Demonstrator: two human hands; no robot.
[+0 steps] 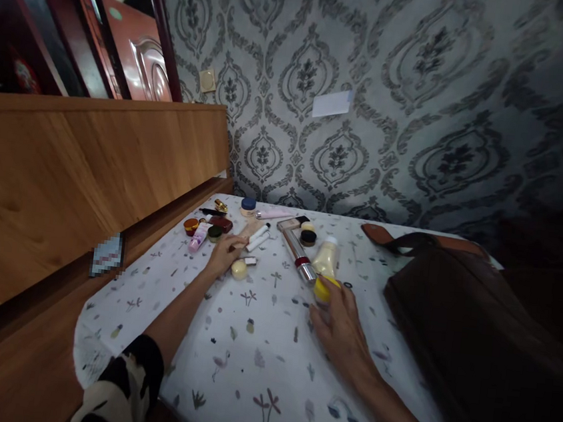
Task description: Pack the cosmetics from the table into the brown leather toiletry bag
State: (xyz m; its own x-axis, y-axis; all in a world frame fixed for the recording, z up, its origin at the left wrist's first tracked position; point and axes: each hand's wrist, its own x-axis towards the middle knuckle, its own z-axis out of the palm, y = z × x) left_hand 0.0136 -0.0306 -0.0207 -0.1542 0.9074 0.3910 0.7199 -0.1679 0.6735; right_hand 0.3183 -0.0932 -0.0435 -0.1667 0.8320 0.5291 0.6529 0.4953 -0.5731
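Observation:
My left hand (224, 256) rests on the cloth at the left, its fingers curled together beside two slim white tubes (258, 237). Whether anything sits in those fingers is hidden. Just in front of it are a small cream-coloured jar (239, 270) and a small white piece (251, 261). My right hand (345, 322) has thumb and fingers around a small jar with a yellow lid (324, 289). Behind that jar stands a pale yellow squeeze tube (327, 256). A silver tube with a red band (302, 260) lies to its left.
A patterned white cloth (259, 329) covers the table. Several cosmetics, including a pink tube (199, 236), a blue-lidded jar (248, 207) and a black-lidded jar (307, 237), lie towards the back. A dark brown bag (452, 309) fills the right. A wooden panel (89, 170) borders the left.

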